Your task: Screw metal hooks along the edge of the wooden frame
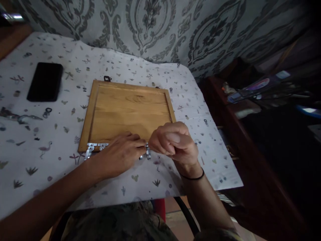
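Forearms (pixel 208 201): both reach fwd; L one low over the printed surface (pixel 215 160), R one steeper, w/ dark band (pixel 192 179) at wrist.
Camo-type cloth (pixel 117 222): on lap, b/w forearms, nearer than both hands.
L hand (pixel 122 152): palm down, fingers bent + close together over near edge of wooden panel (pixel 130 110); seems to steady that edge. Can't tell if fingertips pinch anything.
R hand (pixel 175 142): fingers folded in tight, thumb laid across; over panel's near R corner. Can't tell if a small pc. is inside.
Panel: flat on surface, just beyond L hand, reaching across to R hand. Recessed centre + raised frame face up; prob. laid flat so it sits firm under the hands.
Long axis: approx. L-to-R, crosswise to person, slightly skewed; grain follows it. Hinge side points at person, opp. side away.
Metal hinges (pixel 92 146): along near edge, some L of L hand, more b/w hands; parts stick out past edge toward person. Prob. on this side for easy reach. Exact no. hidden by L hand.
Dark loop (pixel 107 79): at panel's far edge, beyond L hand; can't tell if attached.
Black slab (pixel 45 82): far L of L hand, well apart from panel; prob. parked out of the way.
Patterned backdrop (pixel 150 26): beyond both hands.
Dark red furniture (pixel 248 147): R of R hand, w/ blurry clutter.
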`<state>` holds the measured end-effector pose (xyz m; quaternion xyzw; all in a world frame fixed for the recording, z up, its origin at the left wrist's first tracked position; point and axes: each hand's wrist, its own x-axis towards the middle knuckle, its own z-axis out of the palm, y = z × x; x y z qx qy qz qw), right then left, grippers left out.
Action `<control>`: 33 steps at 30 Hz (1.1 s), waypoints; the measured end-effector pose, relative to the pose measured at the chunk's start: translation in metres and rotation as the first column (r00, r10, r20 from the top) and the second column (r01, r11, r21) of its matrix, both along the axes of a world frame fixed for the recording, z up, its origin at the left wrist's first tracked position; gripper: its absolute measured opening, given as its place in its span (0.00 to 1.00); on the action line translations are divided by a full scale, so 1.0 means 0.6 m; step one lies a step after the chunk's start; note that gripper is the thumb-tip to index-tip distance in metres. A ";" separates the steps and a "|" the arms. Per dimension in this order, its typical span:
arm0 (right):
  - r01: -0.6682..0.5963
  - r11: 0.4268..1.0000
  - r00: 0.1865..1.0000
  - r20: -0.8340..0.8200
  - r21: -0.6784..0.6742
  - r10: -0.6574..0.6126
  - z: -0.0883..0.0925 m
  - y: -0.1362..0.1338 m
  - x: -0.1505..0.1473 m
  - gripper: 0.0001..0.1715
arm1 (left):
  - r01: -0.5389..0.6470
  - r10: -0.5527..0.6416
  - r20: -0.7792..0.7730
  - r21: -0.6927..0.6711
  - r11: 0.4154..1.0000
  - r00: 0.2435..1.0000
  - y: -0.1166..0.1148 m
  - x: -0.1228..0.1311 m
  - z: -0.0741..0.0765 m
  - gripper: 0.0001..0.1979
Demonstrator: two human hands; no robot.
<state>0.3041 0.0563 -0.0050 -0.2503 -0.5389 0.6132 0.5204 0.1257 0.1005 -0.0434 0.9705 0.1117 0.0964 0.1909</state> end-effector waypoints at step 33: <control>0.217 0.976 0.973 -0.087 0.014 -0.215 0.002 0.005 -0.021 0.35 | 0.010 -0.010 0.029 0.025 1.000 1.000 0.005 0.003 -0.008 0.14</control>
